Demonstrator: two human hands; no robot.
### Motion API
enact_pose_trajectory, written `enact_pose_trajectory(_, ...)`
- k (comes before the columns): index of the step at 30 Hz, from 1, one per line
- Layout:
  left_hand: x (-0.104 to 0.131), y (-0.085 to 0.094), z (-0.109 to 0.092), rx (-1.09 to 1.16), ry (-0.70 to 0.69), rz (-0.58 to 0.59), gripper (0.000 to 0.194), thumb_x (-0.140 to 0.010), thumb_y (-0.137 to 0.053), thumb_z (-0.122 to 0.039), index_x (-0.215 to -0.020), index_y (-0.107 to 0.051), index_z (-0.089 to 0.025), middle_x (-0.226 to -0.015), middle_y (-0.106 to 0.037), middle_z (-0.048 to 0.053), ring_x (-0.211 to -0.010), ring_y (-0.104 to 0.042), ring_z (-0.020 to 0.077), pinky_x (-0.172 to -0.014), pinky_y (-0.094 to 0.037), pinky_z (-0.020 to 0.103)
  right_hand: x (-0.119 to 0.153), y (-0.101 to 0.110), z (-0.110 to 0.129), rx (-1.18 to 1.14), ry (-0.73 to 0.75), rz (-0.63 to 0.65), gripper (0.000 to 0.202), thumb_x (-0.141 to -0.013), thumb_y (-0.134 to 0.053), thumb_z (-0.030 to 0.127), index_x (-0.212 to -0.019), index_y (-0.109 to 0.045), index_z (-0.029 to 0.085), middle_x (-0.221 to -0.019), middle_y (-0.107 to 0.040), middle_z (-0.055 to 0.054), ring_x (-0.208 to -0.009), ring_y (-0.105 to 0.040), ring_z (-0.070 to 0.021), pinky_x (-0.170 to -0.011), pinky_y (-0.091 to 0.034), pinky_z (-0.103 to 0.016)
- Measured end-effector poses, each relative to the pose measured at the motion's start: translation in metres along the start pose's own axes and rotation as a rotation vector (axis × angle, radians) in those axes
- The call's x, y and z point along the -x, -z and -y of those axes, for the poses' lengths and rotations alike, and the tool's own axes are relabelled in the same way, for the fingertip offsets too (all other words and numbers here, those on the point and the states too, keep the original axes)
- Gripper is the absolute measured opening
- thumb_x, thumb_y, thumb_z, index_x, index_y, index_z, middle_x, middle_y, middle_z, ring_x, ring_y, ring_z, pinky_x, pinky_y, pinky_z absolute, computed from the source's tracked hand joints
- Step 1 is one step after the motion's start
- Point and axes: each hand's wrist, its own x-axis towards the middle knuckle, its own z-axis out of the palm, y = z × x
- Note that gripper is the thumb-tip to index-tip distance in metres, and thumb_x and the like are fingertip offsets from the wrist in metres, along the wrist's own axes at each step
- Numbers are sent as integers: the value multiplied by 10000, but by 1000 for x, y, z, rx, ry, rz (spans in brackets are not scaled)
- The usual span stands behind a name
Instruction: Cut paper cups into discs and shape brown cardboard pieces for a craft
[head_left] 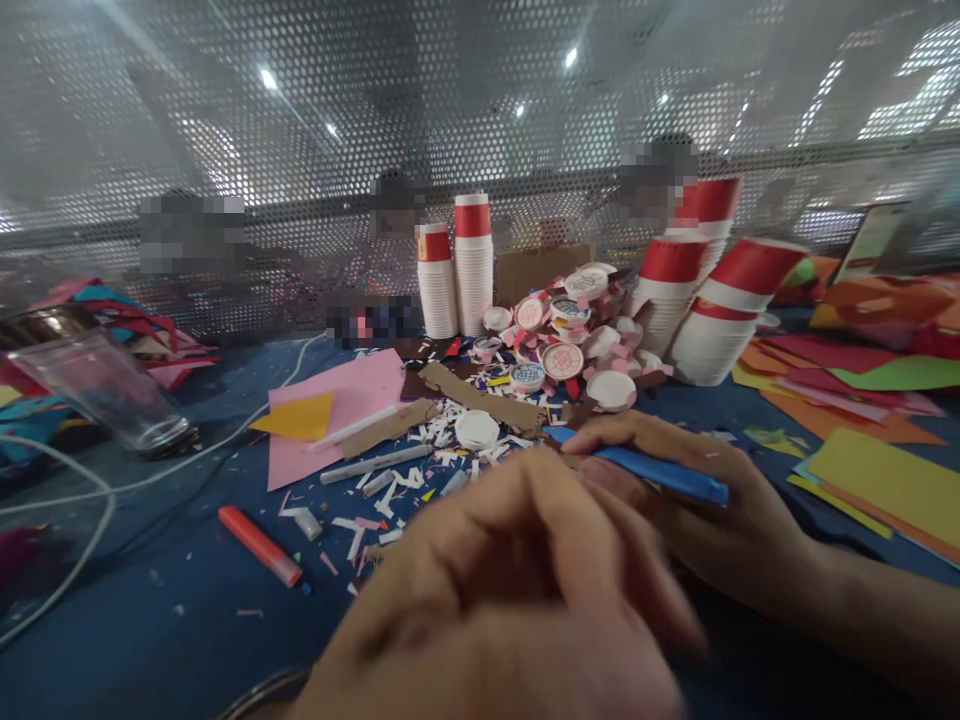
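Note:
Large and partly blurred in the foreground, my left hand is closed with its fingers curled inward; whatever they hold is hidden. Just beyond it, my right hand grips a blue marker pen, its front end pointing left over the paper scraps. A white paper disc lies among small cut strips of paper in front of the hands. Behind them rises a heap of round paper discs, several bearing red or blue line drawings and pink paper tabs.
Stacked paper cups stand at the back, with more red-and-white cups leaning at right. Coloured paper sheets lie on the right. At left are pink paper, a red marker, a clear tumbler and a white cable.

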Motion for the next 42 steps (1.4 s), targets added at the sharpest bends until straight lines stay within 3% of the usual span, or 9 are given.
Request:
enact_pose_trajectory(7,-30,-7,-20,-133,24,-116,303,-931,-698,-378,-1203,-677,-247,-1127,-714,70,-984,-675,223,-841,-540,346,1,5,0,-57,83,51,132,-990,-637,227,-1105,-689,267,-1024,-757,-6,-944,-736,-133,-790,-586,-179)
enact_pose_trajectory(11,-34,-16,-20,115,182,-58,230,-975,-645,-398,-1115,-685,-220,-950,-716,31,-866,-683,173,-779,-533,288,0,5,1,-76,84,64,120,-1002,-604,217,-1061,-706,240,-982,-760,-16,-918,-726,-126,-804,-568,-185)
enact_pose_trajectory(15,-37,-17,-14,264,245,-93,203,-940,-706,-379,-940,-673,-178,-826,-672,3,-741,-623,117,-704,-499,227,0,5,6,-112,67,131,131,-998,-584,195,-1022,-711,214,-905,-754,-18,-805,-710,-113,-730,-561,-185)
enact_pose_trajectory(19,-39,-12,-13,281,242,-139,181,-881,-775,-312,-883,-659,-172,-778,-655,-13,-679,-597,97,-650,-469,202,-1,5,8,-123,89,143,161,-974,-592,153,-1058,-721,198,-864,-735,-14,-681,-668,-91,-646,-541,-185)
enact_pose_trajectory(28,-43,-8,-17,295,179,-308,78,-847,-743,-159,-823,-670,-143,-773,-670,4,-719,-628,103,-668,-481,190,1,6,4,-94,74,178,223,-993,-582,162,-1165,-719,199,-890,-732,-27,-720,-671,-104,-632,-526,-198)
enact_pose_trajectory(37,-48,1,-13,235,104,-422,93,-836,-756,-189,-855,-676,-147,-769,-695,24,-734,-634,128,-678,-496,229,1,9,3,-59,116,149,208,-1004,-554,177,-1136,-713,203,-944,-745,-45,-852,-703,-151,-793,-540,-278)
enact_pose_trajectory(42,-50,6,-13,212,100,-527,71,-844,-723,-172,-856,-654,-158,-730,-648,0,-663,-581,114,-612,-466,223,0,11,0,-72,104,151,219,-1010,-547,189,-1161,-705,196,-953,-748,-58,-837,-701,-155,-760,-545,-284)
